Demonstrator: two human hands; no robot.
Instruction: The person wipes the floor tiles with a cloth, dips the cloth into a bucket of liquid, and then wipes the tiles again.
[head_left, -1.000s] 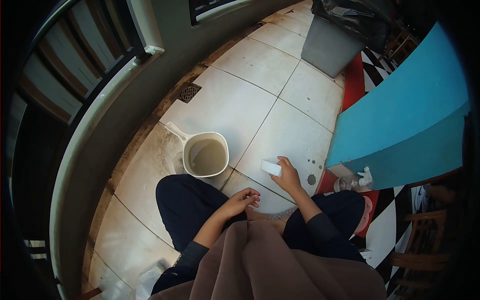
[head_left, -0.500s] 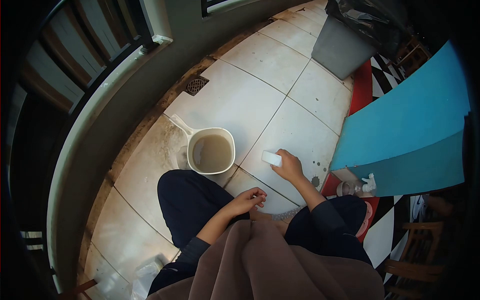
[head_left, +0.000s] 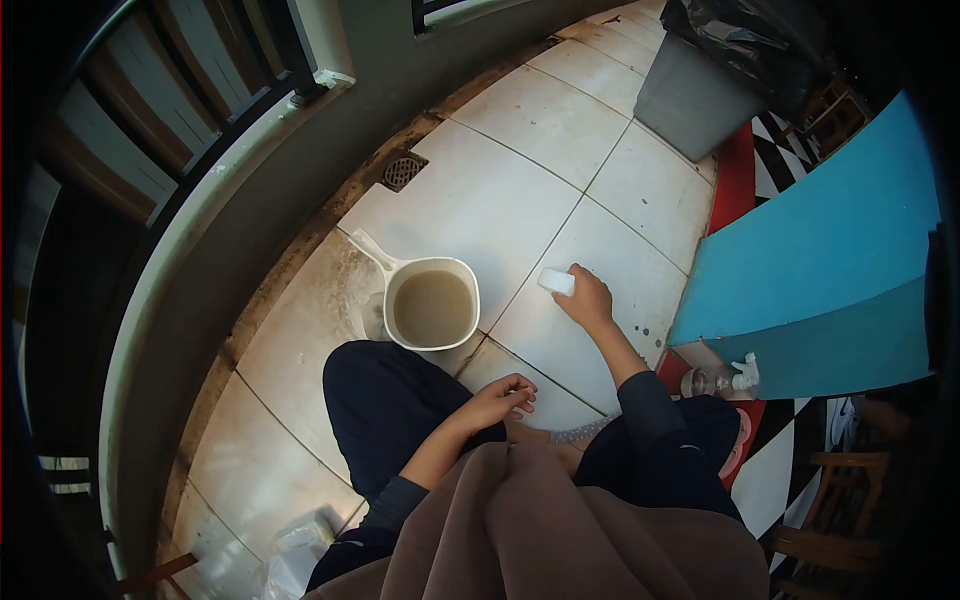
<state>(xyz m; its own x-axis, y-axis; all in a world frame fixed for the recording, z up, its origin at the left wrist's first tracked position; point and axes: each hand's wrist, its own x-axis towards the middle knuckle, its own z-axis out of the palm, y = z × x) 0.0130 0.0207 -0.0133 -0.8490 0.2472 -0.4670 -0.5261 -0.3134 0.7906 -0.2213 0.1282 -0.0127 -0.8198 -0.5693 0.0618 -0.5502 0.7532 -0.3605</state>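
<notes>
My right hand (head_left: 588, 298) is closed around a white block-shaped sponge (head_left: 556, 281), pressed low over the white tiled floor (head_left: 530, 215) in front of me. Its thumb and fingers grip one end, while the other end points left. My left hand (head_left: 497, 401) rests by my bent knee with loosely curled fingers and nothing visible in them. To the left of the sponge, a cream-coloured water dipper (head_left: 472, 325) stands on the tiles, full of cloudy brownish water (head_left: 433, 308), its handle pointing up and left.
A floor drain (head_left: 403, 172) lies along the dirty wall edge. A clear spray bottle (head_left: 742, 374) stands at right beside a blue panel (head_left: 815, 250). Behind are a grey bin (head_left: 690, 100) with a black bag and a low wall with railings. A plastic bag (head_left: 300, 548) lies lower left.
My right hand has slid the sponge forward, away from me, over the tiles. My left hand and the dipper have stayed put; the view has shifted slightly.
</notes>
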